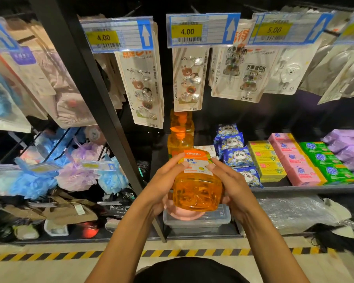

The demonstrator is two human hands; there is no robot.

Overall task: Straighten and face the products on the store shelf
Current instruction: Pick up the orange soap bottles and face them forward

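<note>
An orange pump bottle of liquid soap point(197, 186) is held in front of the dark shelf point(307, 188), tilted with its base toward me and its label facing up. My left hand point(164, 180) grips its left side and my right hand point(231, 180) grips its right side. Behind it two more orange pump bottles point(179, 139) stand in a row on the shelf. To the right lie rows of blue panda-print packs point(236, 156), yellow soap boxes point(268, 160), pink boxes point(294, 160) and green boxes point(327, 164).
Carded hooks point(187, 78) hang on pegs above under price tags point(202, 30). A black upright post point(102, 111) divides the bays. Bath sponges point(70, 172) hang at left. A clear plastic box point(196, 220) sits on the lower shelf. Striped tape point(49, 255) marks the floor.
</note>
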